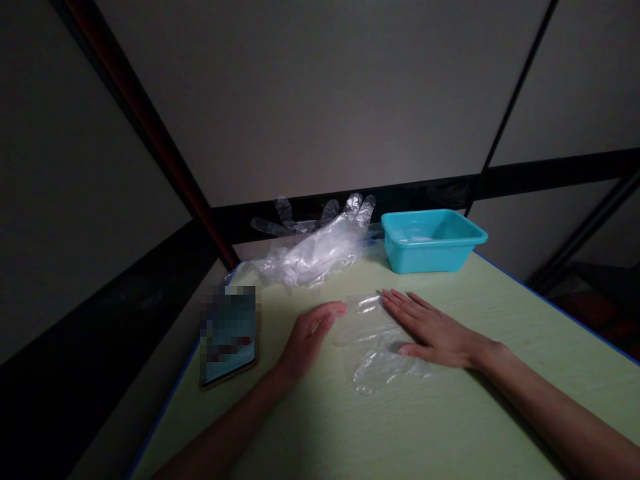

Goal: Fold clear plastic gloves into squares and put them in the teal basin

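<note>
A clear, thin disposable plastic glove [373, 340] lies spread on the pale green table, slightly wrinkled. My right hand [425, 327] rests flat over its right side, fingers stretched out and thumb apart, hiding part of the plastic. At the glove's upper left edge is my left hand [310, 333], turned on its side with its fingers stretched toward the glove and the thumb just below them. No plastic shows between that thumb and the fingers. Behind both hands sits a heaped pile of similar clear gloves [320, 250], some fingers sticking up.
A turquoise plastic basin [433, 253] stands at the table's back right, with something clear inside it. On the left, a phone or tablet [230, 363] with a blurred screen leans upright near the edge. The table [320, 427] has a blue rim and meets a panelled wall behind.
</note>
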Demonstrator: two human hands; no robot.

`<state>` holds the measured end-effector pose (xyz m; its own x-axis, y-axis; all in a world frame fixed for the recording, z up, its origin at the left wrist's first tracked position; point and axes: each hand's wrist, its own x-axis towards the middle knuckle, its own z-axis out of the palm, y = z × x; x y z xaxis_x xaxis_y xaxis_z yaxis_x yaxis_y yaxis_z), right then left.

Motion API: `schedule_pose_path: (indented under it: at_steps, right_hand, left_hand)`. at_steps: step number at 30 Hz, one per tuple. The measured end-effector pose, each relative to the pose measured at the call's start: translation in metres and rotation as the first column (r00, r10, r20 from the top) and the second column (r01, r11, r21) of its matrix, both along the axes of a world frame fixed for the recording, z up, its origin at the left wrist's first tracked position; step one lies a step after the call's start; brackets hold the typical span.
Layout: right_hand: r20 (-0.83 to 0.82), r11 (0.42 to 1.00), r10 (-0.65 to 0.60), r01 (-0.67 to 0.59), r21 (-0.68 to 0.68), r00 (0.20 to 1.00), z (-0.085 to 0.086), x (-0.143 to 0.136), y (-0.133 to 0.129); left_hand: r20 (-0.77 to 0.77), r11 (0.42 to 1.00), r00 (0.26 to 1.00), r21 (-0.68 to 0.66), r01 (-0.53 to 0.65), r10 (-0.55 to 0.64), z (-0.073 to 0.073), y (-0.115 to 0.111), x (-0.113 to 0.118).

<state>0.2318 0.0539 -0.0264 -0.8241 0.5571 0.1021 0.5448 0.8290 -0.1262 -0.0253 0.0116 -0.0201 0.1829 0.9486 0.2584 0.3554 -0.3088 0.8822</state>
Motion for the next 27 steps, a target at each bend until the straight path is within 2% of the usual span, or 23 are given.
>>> schedule_pose_path:
  at_steps: [3, 8, 18, 27]
  right_hand:
    - [0.02, 1.0, -0.022, 0.022, 0.002, 1.0, -0.0014, 0.0, -0.0002]
    - [0.045, 1.0, -0.02, 0.02, 0.009, 0.999, -0.0035, 0.0005, 0.0002]
    - [0.037, 0.999, -0.024, 0.023, 0.033, 0.999, -0.0022, 0.0005, -0.0006]
    - [0.065, 0.998, -0.061, 0.061, 0.01, 0.996, -0.0011, 0.0095, 0.0045]
  left_hand:
    - [0.125, 0.998, 0.992, -0.069, -0.016, 0.024, 0.0014, 0.0019, 0.0016]
    - [0.174, 0.994, 0.985, -0.113, -0.004, 0.024, -0.0005, 0.0029, 0.0035]
    - [0.153, 0.993, 0.988, -0.119, 0.001, 0.017, -0.0023, 0.0055, 0.0024]
    - [0.195, 0.994, 0.981, -0.107, 0.017, 0.004, -0.0041, 0.0051, 0.0031]
